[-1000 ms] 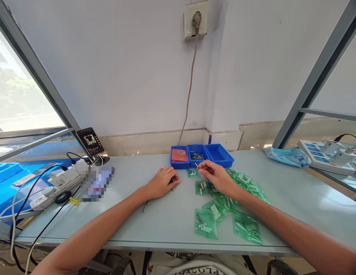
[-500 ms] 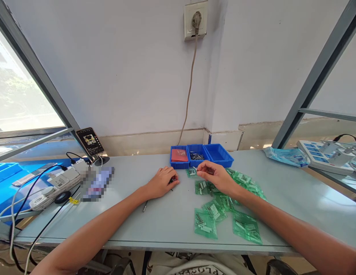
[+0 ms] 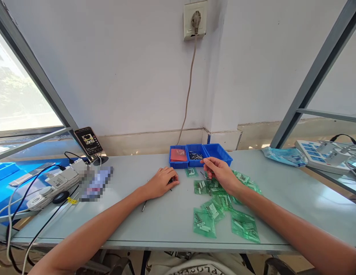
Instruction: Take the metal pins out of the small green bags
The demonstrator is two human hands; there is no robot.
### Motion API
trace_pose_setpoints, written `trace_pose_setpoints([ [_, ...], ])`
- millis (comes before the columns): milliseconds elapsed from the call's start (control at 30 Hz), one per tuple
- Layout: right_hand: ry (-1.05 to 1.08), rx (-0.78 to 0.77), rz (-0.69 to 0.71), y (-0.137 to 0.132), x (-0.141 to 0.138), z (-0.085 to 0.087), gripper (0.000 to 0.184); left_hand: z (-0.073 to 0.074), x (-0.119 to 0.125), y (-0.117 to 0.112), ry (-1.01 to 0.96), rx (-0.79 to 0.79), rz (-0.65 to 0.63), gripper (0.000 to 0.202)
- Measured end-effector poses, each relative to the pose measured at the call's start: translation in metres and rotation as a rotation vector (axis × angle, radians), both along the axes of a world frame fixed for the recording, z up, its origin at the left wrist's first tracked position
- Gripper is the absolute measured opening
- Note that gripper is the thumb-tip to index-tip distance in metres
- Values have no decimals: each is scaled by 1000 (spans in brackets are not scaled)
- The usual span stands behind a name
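Note:
My left hand [image 3: 162, 182] rests on the grey table [image 3: 166, 214] with its fingers curled over small dark metal parts that I cannot make out well. My right hand [image 3: 220, 173] hovers just in front of the blue bins [image 3: 199, 154], pinching a thin metal pin between thumb and fingers. Below and around it lie several green plastic bags [image 3: 223, 206] of small metal parts. The middle bin holds loose metal pins [image 3: 195, 155]; the left bin holds a red piece [image 3: 178, 154]. A loose pin [image 3: 144, 206] lies by my left wrist.
A phone on a stand [image 3: 88, 141] and power strips with cables [image 3: 51, 183] sit at the left. A blue packet [image 3: 283, 156] and a white power strip [image 3: 321, 154] lie at the right. A wall socket [image 3: 195, 19] with a cord hangs above the bins.
My right hand has shifted slightly right and toward the bins, and the pin in it now points down and left. My left hand has stayed in place.

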State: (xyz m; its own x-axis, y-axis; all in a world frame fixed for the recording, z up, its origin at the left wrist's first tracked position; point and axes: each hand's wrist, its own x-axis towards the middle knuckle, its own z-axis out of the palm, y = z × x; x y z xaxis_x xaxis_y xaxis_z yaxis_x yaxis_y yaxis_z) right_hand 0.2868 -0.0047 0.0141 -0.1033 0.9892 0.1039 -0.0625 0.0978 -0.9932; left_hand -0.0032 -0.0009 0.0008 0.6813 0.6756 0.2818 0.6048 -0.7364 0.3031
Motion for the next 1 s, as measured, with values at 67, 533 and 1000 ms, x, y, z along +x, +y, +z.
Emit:
trace_pose_setpoints([
  [67, -51, 22, -16, 1, 0, 1, 47, 1, 0, 0, -1, -2, -4, 24],
  [533, -1097, 603, -109, -4, 6, -10, 12, 9, -7, -2, 28, 39, -43, 33],
  [1000, -1147, 534, -116, 0, 8, -16, 16, 6, -5, 0, -7, 1, -33, 27],
])
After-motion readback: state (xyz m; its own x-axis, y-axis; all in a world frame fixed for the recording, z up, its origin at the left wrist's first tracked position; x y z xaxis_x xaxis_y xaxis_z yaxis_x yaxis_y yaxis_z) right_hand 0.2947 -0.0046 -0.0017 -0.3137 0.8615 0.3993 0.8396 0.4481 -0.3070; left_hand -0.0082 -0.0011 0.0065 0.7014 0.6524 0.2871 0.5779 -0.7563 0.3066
